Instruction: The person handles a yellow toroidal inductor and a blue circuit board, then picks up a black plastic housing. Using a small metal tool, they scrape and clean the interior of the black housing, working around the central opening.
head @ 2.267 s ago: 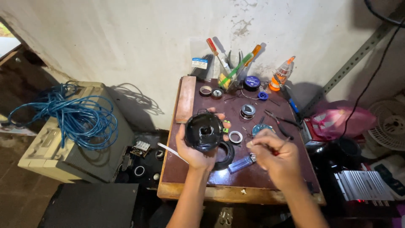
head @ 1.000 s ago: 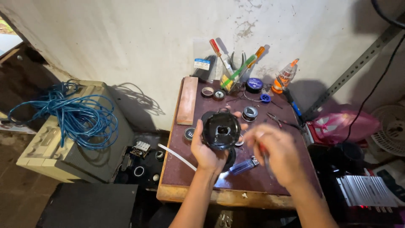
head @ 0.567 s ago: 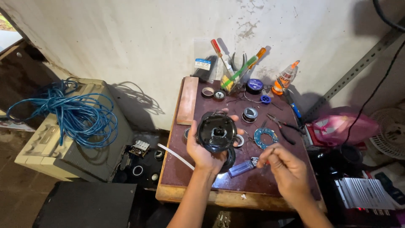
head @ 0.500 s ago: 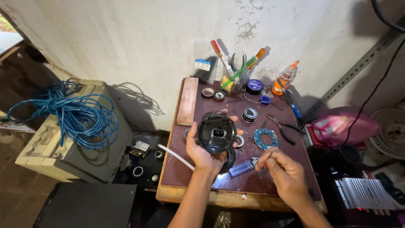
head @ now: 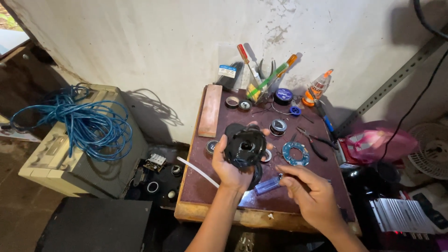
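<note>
A round black part is sitting above the middle of the table, gripped from below by the left hand, whose fingers are curling around its rim. The right hand is hovering just right of it, fingertips pinching something thin; what it is cannot be told. A blue lighter is lying between the hands. A blue ring board and pliers are lying further right. Screwdrivers are leaning at the wall. A blue cable coil is resting on a printer at left.
</note>
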